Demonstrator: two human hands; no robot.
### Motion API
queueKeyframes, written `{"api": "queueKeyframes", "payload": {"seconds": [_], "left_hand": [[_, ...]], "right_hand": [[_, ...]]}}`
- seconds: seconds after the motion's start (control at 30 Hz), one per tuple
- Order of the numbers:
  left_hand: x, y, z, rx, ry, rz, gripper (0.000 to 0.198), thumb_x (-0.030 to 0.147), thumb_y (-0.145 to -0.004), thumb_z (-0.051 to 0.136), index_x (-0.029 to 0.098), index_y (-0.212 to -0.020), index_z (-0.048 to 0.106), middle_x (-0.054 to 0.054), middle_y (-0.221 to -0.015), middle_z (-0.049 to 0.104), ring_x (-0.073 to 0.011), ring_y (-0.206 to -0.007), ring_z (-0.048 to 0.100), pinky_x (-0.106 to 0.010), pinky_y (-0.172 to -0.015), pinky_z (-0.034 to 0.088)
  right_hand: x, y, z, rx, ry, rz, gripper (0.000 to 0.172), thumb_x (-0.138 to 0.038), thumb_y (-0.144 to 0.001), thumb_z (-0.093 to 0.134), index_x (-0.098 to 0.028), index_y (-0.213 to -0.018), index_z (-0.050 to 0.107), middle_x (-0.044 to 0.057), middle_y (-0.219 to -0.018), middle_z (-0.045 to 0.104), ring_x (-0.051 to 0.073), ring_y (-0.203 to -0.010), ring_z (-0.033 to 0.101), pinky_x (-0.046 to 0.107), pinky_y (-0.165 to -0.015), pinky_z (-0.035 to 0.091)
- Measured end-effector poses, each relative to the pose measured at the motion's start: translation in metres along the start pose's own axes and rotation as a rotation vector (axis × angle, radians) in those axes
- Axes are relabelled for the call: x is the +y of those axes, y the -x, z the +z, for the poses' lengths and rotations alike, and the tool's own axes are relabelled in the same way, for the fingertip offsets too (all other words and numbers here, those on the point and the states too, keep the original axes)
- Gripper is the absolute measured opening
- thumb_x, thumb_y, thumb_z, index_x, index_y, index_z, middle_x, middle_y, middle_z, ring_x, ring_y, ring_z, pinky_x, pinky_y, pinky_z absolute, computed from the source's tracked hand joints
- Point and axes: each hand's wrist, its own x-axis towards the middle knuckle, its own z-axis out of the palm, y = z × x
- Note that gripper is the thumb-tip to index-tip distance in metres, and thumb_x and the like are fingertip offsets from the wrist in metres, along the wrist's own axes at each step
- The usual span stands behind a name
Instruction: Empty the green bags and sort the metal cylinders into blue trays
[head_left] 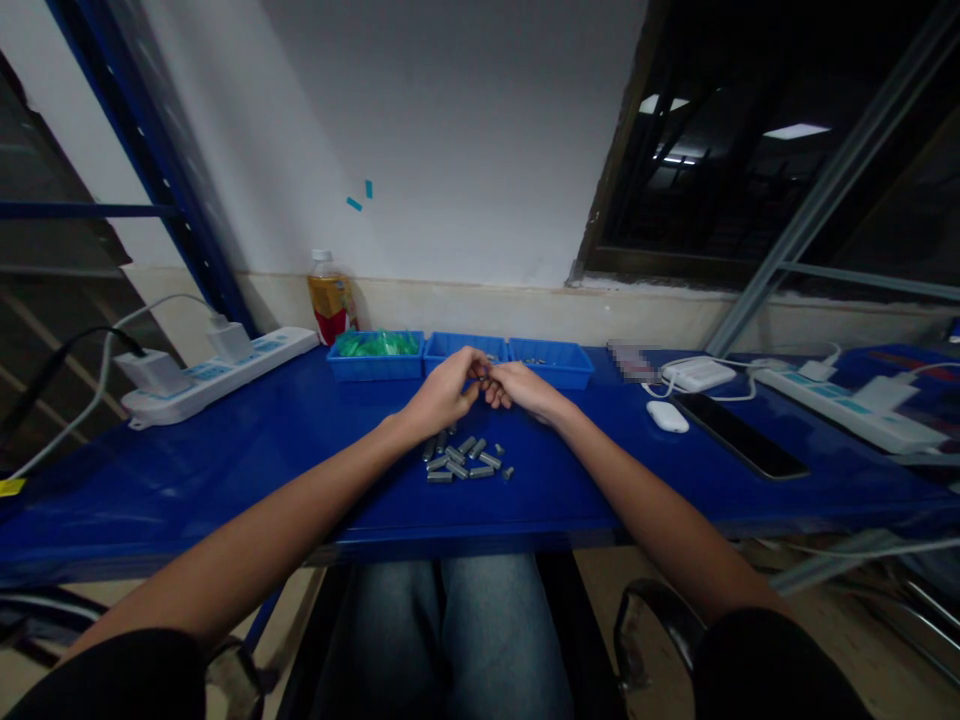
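My left hand (448, 388) and my right hand (517, 388) meet over the blue table, just in front of the blue bins. The fingertips of both are closed and pressed together around something too small to make out. Below them lies a loose pile of short grey metal cylinders (455, 457), with a couple of smaller metal pieces (508, 473) at its right side. Behind my hands, the middle blue bin (442, 346) is partly covered by my left hand. Small metal bits show in the right blue bin (570, 368).
A left blue bin (375, 370) holds green plastic pieces, with a drink bottle (330, 295) behind. Power strips (225, 370) with cables stand at both sides. A phone (739, 435), a white earbud case (667, 416) and a white charger (699, 374) lie at right.
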Motion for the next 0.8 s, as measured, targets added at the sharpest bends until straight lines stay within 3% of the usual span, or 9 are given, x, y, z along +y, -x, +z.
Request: {"api": "queueKeyframes", "payload": {"seconds": [0.13, 0.2, 0.27, 0.37, 0.43, 0.67, 0.8], "left_hand": [[0.004, 0.0, 0.0, -0.004, 0.0, 0.013, 0.027, 0.008, -0.078, 0.05, 0.017, -0.104, 0.048, -0.005, -0.095, 0.059, -0.0169, -0.09, 0.056, -0.031, -0.082, 0.047], [0.012, 0.0, -0.003, -0.024, -0.013, 0.036, 0.018, 0.014, -0.081, 0.052, 0.017, -0.099, 0.053, -0.006, -0.096, 0.059, -0.0179, -0.091, 0.056, -0.032, -0.082, 0.045], [0.026, 0.001, -0.006, -0.147, -0.009, 0.077, 0.009, 0.022, -0.084, 0.053, 0.017, -0.09, 0.058, -0.005, -0.091, 0.061, -0.0176, -0.087, 0.056, -0.031, -0.08, 0.044], [0.047, 0.005, -0.01, -0.441, 0.011, 0.192, 0.021, 0.039, -0.082, 0.061, 0.019, -0.082, 0.063, -0.003, -0.08, 0.062, -0.0169, -0.079, 0.056, -0.029, -0.075, 0.041], [0.057, 0.009, -0.009, -0.566, -0.003, 0.27, 0.026, 0.046, -0.074, 0.068, 0.021, -0.081, 0.065, -0.002, -0.079, 0.063, -0.0175, -0.08, 0.055, -0.029, -0.075, 0.038], [0.051, 0.01, -0.002, -0.656, -0.051, 0.305, 0.004, 0.023, -0.081, 0.064, 0.022, -0.078, 0.066, -0.001, -0.08, 0.064, -0.0159, -0.081, 0.056, -0.027, -0.075, 0.037], [0.041, 0.008, -0.004, -0.65, -0.152, 0.238, 0.013, 0.015, -0.081, 0.059, 0.022, -0.091, 0.065, -0.001, -0.086, 0.066, -0.0168, -0.086, 0.056, -0.027, -0.076, 0.038]], "right_hand": [[-0.001, 0.001, -0.004, -0.02, 0.074, -0.023, 0.031, -0.02, -0.092, 0.038, -0.017, -0.064, 0.051, -0.001, -0.053, 0.055, 0.008, -0.044, 0.048, 0.019, -0.042, 0.032], [-0.001, 0.001, -0.013, 0.059, 0.214, -0.107, 0.028, -0.021, -0.091, 0.041, -0.017, -0.065, 0.053, -0.001, -0.057, 0.057, 0.009, -0.049, 0.051, 0.019, -0.047, 0.035], [0.0, 0.0, -0.026, 0.23, 0.407, -0.217, 0.023, -0.022, -0.089, 0.045, -0.016, -0.071, 0.058, 0.0, -0.063, 0.06, 0.011, -0.056, 0.054, 0.021, -0.055, 0.038], [0.008, -0.003, -0.049, 0.505, 0.675, -0.296, 0.017, -0.019, -0.086, 0.048, -0.016, -0.081, 0.064, 0.004, -0.075, 0.065, 0.014, -0.068, 0.057, 0.024, -0.066, 0.04], [0.016, -0.004, -0.062, 0.597, 0.792, -0.282, 0.016, -0.017, -0.083, 0.05, -0.015, -0.084, 0.066, 0.006, -0.081, 0.067, 0.016, -0.074, 0.058, 0.026, -0.07, 0.041], [0.034, -0.011, -0.07, 0.584, 0.834, -0.195, 0.023, -0.012, -0.079, 0.051, -0.015, -0.091, 0.07, 0.008, -0.088, 0.071, 0.019, -0.081, 0.063, 0.026, -0.075, 0.044], [0.032, -0.01, -0.066, 0.576, 0.859, -0.19, 0.025, -0.016, -0.081, 0.051, -0.016, -0.099, 0.069, 0.008, -0.092, 0.07, 0.019, -0.086, 0.063, 0.028, -0.08, 0.044]]}}
